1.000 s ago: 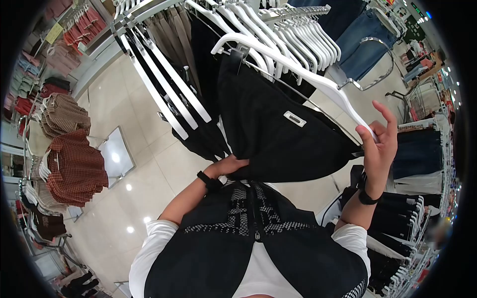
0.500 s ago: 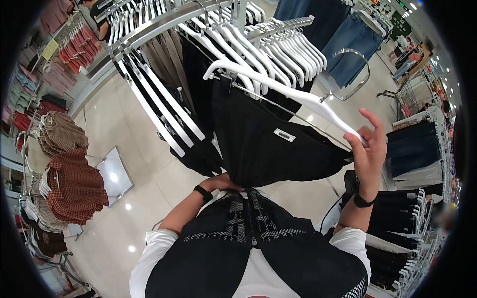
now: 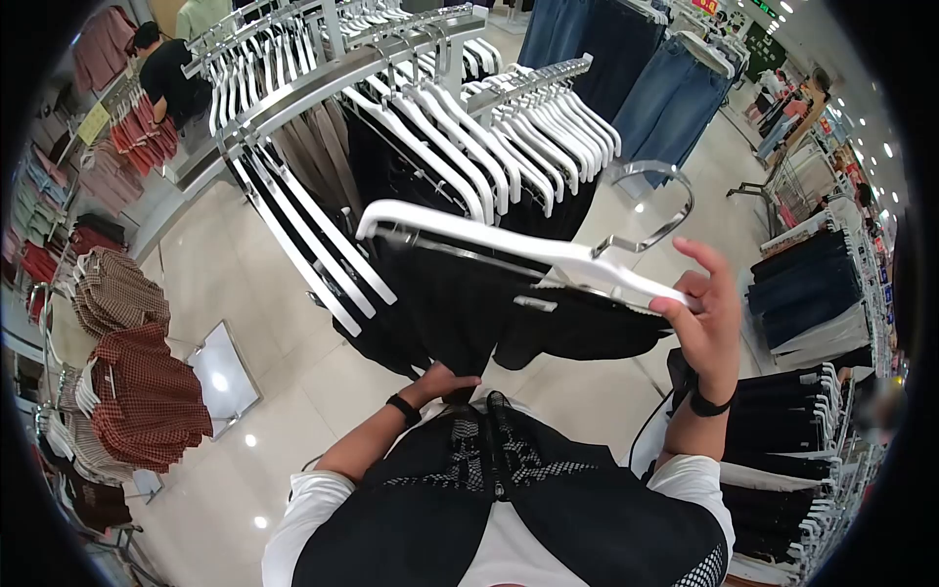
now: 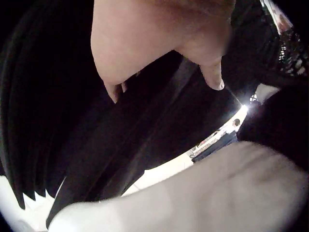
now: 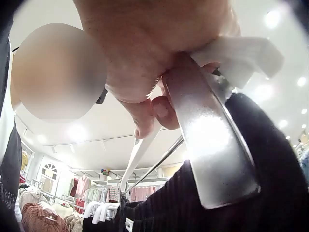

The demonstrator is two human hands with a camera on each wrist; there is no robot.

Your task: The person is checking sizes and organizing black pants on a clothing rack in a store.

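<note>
Black trousers [image 3: 440, 293] with a small pale tag hang from a white hanger [image 3: 499, 235] with a chrome hook. My right hand [image 3: 709, 313] pinches the hanger's right end between thumb and fingers, with the index finger raised. In the right wrist view, a shiny flat metal piece [image 5: 207, 140] covers part of that grip. My left hand [image 3: 445, 382] grips the trousers' dark cloth low down, near my waist. In the left wrist view, its thumb lies over the black cloth [image 4: 145, 125] and the other fingers are partly hidden.
Just beyond the trousers stands a metal rack [image 3: 362, 64] full of white hangers and dark garments. Checked shirts [image 3: 147, 391] hang at the left. Blue jeans [image 3: 665, 98] are at the far right, black garments [image 3: 773, 430] at the near right. A person [image 3: 174, 78] stands at the far left.
The hanger and trousers have come lower and closer to my body, with the hanger more level. My left hand has shifted slightly down. The view has tilted up, bringing in more of the rack and a person.
</note>
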